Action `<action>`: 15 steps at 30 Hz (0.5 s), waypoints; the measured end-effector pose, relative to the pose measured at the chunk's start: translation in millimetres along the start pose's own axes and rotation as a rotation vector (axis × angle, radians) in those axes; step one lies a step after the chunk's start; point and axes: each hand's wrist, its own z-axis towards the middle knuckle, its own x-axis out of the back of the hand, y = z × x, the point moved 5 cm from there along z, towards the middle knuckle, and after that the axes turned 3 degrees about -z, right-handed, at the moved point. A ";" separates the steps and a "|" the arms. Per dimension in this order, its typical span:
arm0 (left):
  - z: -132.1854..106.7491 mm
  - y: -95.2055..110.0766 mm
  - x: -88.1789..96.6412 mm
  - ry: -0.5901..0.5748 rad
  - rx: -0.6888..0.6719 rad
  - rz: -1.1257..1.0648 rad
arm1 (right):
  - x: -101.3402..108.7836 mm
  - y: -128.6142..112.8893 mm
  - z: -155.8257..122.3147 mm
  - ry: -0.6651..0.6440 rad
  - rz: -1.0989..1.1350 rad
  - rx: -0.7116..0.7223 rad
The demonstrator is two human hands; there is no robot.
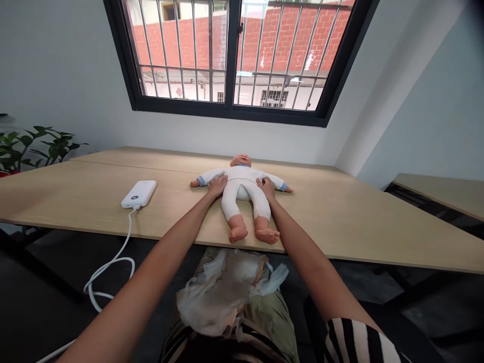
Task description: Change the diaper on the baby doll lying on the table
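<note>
A baby doll [242, 176] in a white long-sleeved suit with blue cuffs lies on its back on the light wood table [333, 222], feet towards me and bare. My left hand [217, 185] presses on the doll's chest and upper arm from the left. My right hand [265, 187] grips its other side, just below the arm. A rounded white bulge shows between the doll's thighs. On my lap lies a crumpled white diaper-like bundle [219, 287], out of reach of both hands.
A white power bank [138, 194] sits on the table left of the doll, and its white cable [113, 267] hangs over the front edge. A leafy green plant [34, 146] stands beyond the far left. A barred window [230, 55] fills the wall ahead.
</note>
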 end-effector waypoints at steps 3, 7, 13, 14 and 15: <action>-23.9 39.7 27.3 0.198 -0.154 0.001 | 19.0 -12.7 8.5 0.071 -0.027 0.002; -153.8 96.2 74.3 0.452 -0.640 -0.266 | 79.2 -50.1 -22.1 0.348 0.011 0.246; -338.4 47.7 45.5 -0.703 -0.841 0.023 | 121.0 -53.1 -195.5 0.019 -0.028 0.807; -344.0 25.6 41.9 -0.780 -0.718 0.080 | 111.6 -38.5 -220.6 -0.186 -0.091 0.798; -345.3 4.9 39.2 -0.834 -0.616 0.131 | 100.6 -19.6 -240.6 -0.374 -0.151 0.732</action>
